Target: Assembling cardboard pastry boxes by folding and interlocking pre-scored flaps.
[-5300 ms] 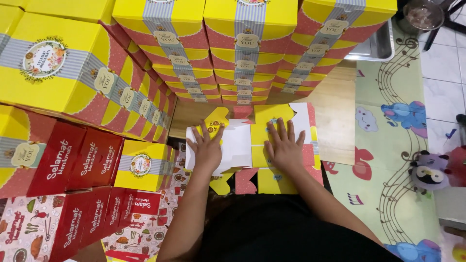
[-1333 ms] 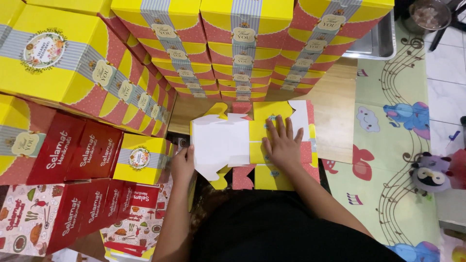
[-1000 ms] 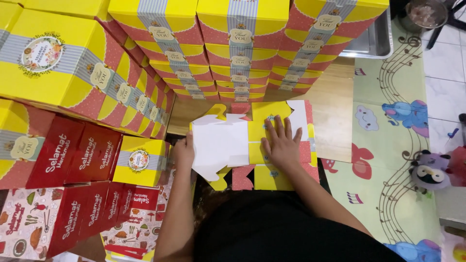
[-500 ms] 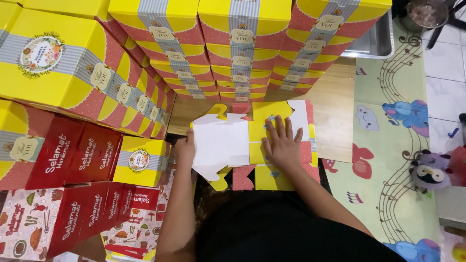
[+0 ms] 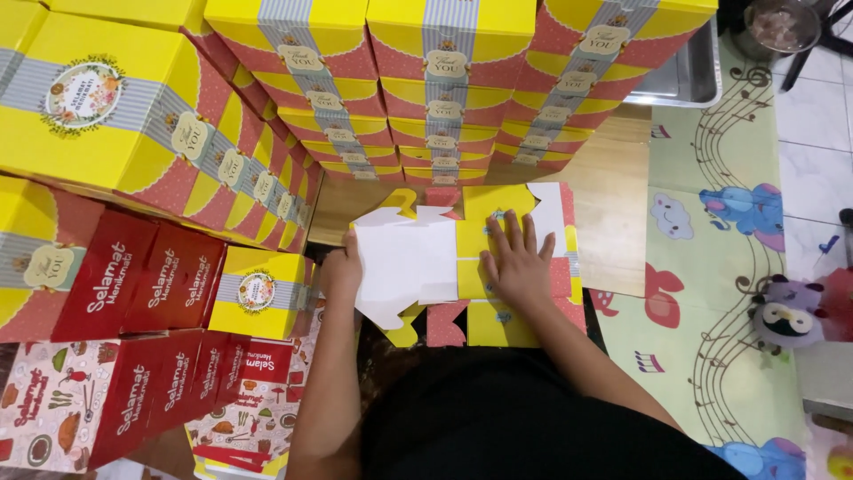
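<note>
Stacked yellow boxes (image 5: 444, 80) wall the floor; right hand (image 5: 517, 267) flat, fingers spread, pins a flat carton (image 5: 498, 267); left hand (image 5: 342, 271) grips its white flap (image 5: 404, 262), mid-fold; creasing seems next.

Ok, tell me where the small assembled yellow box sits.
In the head view, the small yellow box sits at left, between the red boxes and the left hand, below the slanting stack of yellow boxes.

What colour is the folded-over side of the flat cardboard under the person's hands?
Plain white, seen in the head view: the flap the left hand turns over the yellow-and-red sheet.
</note>
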